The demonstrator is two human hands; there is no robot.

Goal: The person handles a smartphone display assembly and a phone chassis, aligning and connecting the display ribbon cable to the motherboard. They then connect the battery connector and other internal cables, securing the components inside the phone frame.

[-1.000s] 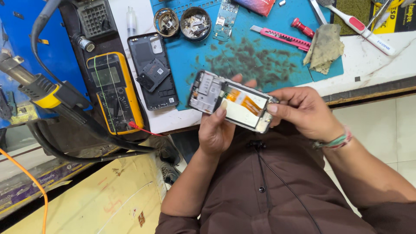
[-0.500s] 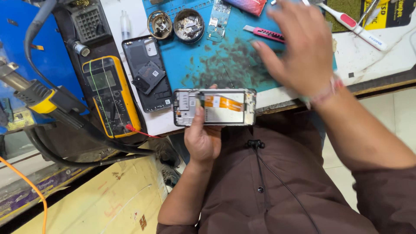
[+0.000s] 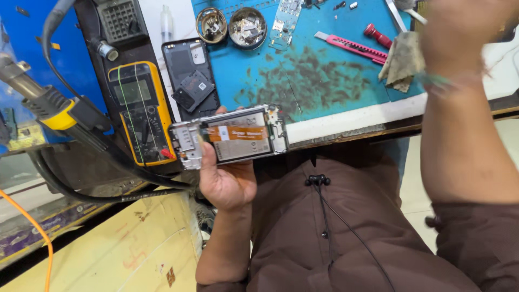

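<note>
Left hand (image 3: 227, 181) grasps an opened phone (image 3: 230, 138), back cover off, battery and orange flex showing; fingers wrapped round its lower edge, thumb behind. Phone held level, just off the front edge of the surface (image 3: 346, 116), in front of the brown shirt. Right hand (image 3: 459, 32) raised at top right, blurred, over the grey rag (image 3: 403, 59); cannot tell if its fingers are clenched or released. On the blue mat (image 3: 303, 81): pink utility knife (image 3: 348, 47), red-handled tool (image 3: 377, 35), two round metal tins (image 3: 247, 26), a circuit board (image 3: 285, 19). Black back cover (image 3: 190, 81) lies beside the yellow multimeter (image 3: 140, 111). Hot-air gun (image 3: 48, 103) at left.
</note>
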